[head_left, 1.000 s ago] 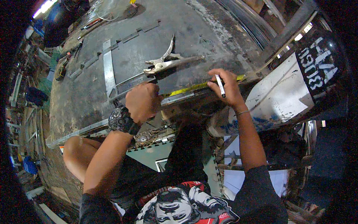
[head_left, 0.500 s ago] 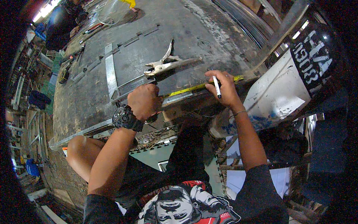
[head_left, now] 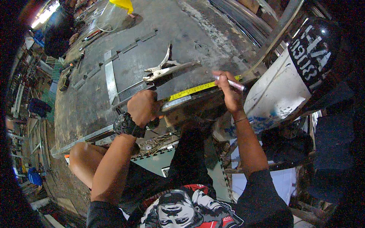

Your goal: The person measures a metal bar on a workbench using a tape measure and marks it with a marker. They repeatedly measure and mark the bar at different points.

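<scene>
The left hand (head_left: 142, 108) is closed in a fist over the near end of a yellow tape measure (head_left: 197, 89), pressing it down at the near edge of a dark metal workbench (head_left: 87, 110); a black wristwatch (head_left: 124, 124) sits on that wrist. The tape's blade runs from the fist to the right and slightly farther away, lying flat along a metal strip (head_left: 176, 102) at the bench edge, and ends under the right hand (head_left: 228, 89). That hand is closed around a marker pen (head_left: 232, 83), thumb and fingers pinching its barrel, with the pen lying across the far end of the tape; whether the tip touches the metal cannot be told.

Just beyond the tape, near the middle of the bench, locking pliers (head_left: 165, 68) lie with their handles spread, jaws pointing right onto a flat bar. A steel square (head_left: 111, 81) lies to the left of the pliers. At the far left edge of the bench stands a clear face shield with a yellow top (head_left: 114, 13). To the right of the right hand, a white painted panel (head_left: 281, 91) leans beside a dark rounded cylinder (head_left: 313, 57) with white lettering. The person's bare left knee (head_left: 81, 157) shows below the bench edge.
</scene>
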The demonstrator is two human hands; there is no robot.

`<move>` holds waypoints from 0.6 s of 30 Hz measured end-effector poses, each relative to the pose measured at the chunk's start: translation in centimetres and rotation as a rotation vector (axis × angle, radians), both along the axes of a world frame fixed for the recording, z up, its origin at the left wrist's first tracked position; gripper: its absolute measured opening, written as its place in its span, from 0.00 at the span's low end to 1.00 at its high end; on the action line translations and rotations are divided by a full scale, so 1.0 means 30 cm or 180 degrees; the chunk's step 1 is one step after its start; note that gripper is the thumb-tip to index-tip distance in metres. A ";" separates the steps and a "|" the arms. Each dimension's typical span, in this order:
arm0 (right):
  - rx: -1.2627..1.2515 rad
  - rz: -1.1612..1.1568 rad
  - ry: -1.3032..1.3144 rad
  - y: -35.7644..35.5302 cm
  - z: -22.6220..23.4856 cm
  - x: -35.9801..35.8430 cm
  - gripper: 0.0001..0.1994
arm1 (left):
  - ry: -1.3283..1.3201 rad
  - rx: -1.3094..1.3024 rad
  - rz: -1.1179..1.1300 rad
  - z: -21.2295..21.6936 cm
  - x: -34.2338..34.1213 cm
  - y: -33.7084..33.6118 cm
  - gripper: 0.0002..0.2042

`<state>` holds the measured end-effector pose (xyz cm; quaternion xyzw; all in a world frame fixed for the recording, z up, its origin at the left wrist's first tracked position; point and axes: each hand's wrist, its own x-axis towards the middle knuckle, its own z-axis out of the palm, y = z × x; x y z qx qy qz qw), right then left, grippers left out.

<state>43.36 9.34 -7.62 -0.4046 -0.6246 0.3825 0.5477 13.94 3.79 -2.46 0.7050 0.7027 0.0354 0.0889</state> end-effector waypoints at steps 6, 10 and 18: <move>-0.0480 0.0507 -0.0095 0.038 -0.026 -0.060 0.08 | -0.0022 0.0129 -0.0093 -0.008 -0.007 -0.004 0.13; -0.0250 0.0506 -0.0120 0.055 -0.078 -0.077 0.11 | -0.0014 0.0104 -0.0120 -0.004 -0.008 -0.004 0.13; 0.0008 0.0357 -0.0261 0.067 -0.104 -0.068 0.14 | -0.0215 0.0262 -0.0241 -0.029 -0.017 0.009 0.13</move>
